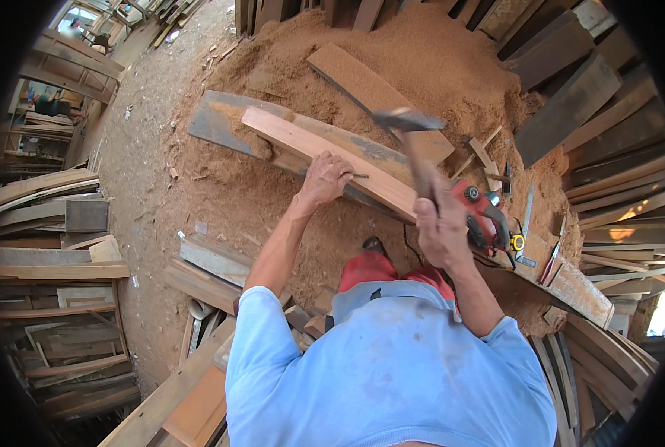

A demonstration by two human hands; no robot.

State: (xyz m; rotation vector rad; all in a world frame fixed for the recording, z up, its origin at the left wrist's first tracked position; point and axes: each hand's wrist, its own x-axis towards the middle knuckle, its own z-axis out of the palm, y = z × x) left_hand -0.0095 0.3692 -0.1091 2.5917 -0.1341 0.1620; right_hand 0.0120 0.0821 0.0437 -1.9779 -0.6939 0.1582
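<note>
My left hand (323, 179) rests on a pale pinkish timber (273, 128), fingers closed on a thin dark piece, probably a nail (361, 176), lying across it. My right hand (440, 227) grips the wooden handle of a hammer (408, 119), whose slightly blurred metal head is raised over the timber. The timber lies on a wider weathered plank (210, 127). Just right of my right hand sit a red electric planer (481, 220), a yellow tape measure (517, 243) and a metal square (526, 259).
Sawdust (452, 67) piles behind the work, with another board (347, 78) on it. Stacked planks stand at right (563, 104) and lie at left (49, 264), beside a dirt path (142, 149). A small distant person (74, 28) is at upper left. Offcuts (206, 279) lie near my left arm.
</note>
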